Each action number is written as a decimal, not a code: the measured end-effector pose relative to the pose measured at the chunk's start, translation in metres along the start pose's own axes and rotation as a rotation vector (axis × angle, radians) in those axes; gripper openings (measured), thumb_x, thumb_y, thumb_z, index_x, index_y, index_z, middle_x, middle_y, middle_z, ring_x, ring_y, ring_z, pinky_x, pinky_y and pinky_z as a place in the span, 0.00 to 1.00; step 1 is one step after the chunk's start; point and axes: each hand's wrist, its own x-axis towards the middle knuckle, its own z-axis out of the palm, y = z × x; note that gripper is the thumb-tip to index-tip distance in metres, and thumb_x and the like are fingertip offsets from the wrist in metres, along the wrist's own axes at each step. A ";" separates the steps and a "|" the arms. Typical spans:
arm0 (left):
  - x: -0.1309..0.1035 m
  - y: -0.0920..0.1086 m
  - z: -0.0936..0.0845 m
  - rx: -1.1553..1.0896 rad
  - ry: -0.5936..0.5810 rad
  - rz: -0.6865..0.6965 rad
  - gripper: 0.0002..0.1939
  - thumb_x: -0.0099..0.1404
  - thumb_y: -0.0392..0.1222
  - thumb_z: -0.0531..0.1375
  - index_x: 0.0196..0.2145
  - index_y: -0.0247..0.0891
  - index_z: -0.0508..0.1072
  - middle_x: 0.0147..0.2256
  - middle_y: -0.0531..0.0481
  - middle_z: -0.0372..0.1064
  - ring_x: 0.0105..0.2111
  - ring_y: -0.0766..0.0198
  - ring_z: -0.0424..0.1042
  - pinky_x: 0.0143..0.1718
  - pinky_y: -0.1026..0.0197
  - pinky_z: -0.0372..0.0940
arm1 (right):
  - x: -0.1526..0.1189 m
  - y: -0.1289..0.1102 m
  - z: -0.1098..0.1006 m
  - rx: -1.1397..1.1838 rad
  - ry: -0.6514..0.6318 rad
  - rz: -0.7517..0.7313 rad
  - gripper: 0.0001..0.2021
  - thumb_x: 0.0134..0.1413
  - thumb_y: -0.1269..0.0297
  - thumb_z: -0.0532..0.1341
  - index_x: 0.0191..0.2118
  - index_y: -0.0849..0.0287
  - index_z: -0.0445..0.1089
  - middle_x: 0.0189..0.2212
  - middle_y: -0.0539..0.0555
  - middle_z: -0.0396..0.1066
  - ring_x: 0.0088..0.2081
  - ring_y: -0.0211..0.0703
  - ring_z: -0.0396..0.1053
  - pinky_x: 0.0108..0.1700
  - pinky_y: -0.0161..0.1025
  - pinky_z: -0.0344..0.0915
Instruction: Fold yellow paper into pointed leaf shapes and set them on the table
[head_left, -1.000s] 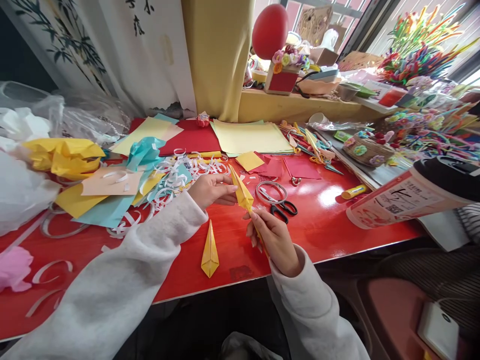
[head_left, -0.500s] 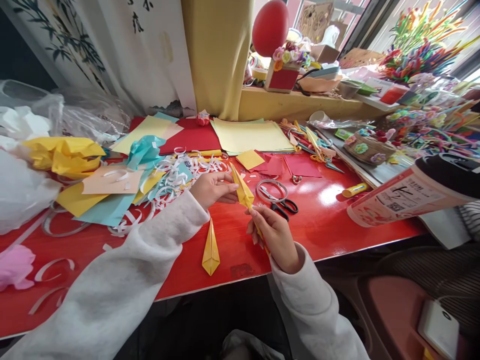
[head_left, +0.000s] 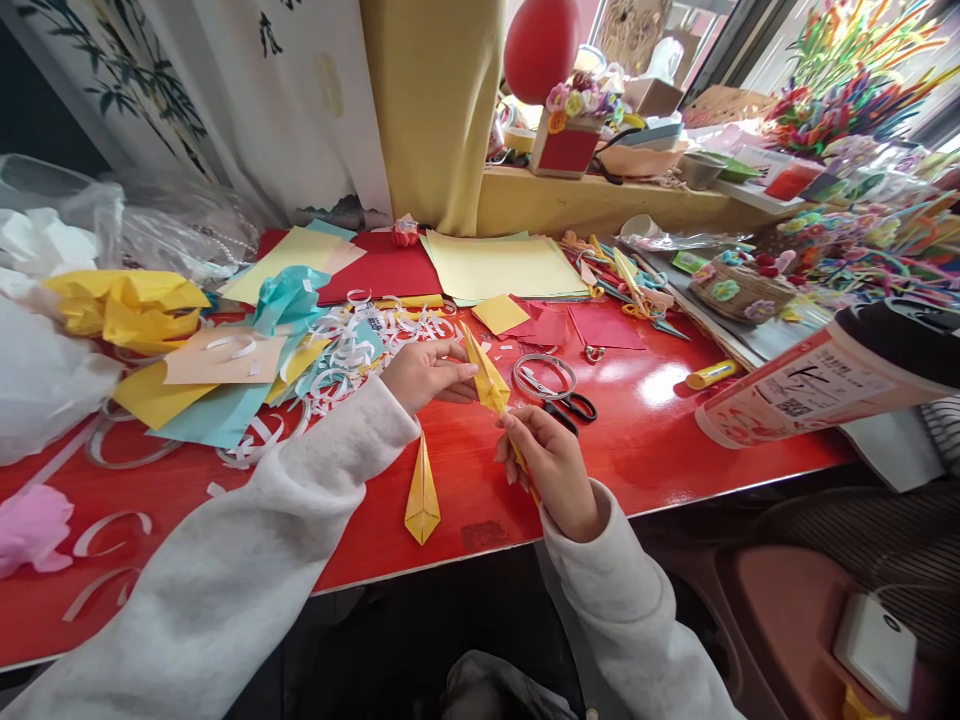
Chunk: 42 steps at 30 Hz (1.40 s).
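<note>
— Above the red worktop, what is held?
— A folded yellow paper piece, pinched between the left hand and right hand, each grip closed narrow on it.
— How would it handle?
— Probably light, thin and easily creased; best held at the folded edges. A second folded piece lies below.

Black-handled scissors lie on the red table — a glue stick nearby.
</note>
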 end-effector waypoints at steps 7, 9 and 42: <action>0.000 0.000 0.000 -0.015 0.001 -0.003 0.06 0.50 0.36 0.60 0.26 0.32 0.66 0.21 0.50 0.70 0.24 0.62 0.72 0.32 0.56 0.68 | 0.002 0.001 0.000 0.032 0.005 0.018 0.12 0.47 0.55 0.54 0.31 0.59 0.57 0.15 0.45 0.62 0.11 0.28 0.56 0.11 0.26 0.48; 0.000 0.000 0.000 -0.014 -0.003 0.001 0.06 0.50 0.36 0.59 0.27 0.32 0.66 0.21 0.49 0.71 0.24 0.62 0.72 0.32 0.56 0.68 | 0.001 0.001 0.000 0.038 0.008 0.012 0.12 0.48 0.55 0.54 0.33 0.59 0.57 0.15 0.45 0.62 0.11 0.28 0.56 0.11 0.26 0.49; 0.005 -0.007 -0.006 -0.019 -0.050 0.021 0.06 0.50 0.36 0.59 0.28 0.32 0.66 0.23 0.49 0.71 0.25 0.62 0.72 0.30 0.60 0.69 | 0.000 0.001 0.001 0.027 -0.010 -0.003 0.13 0.49 0.56 0.52 0.37 0.60 0.58 0.16 0.45 0.62 0.12 0.29 0.57 0.11 0.27 0.49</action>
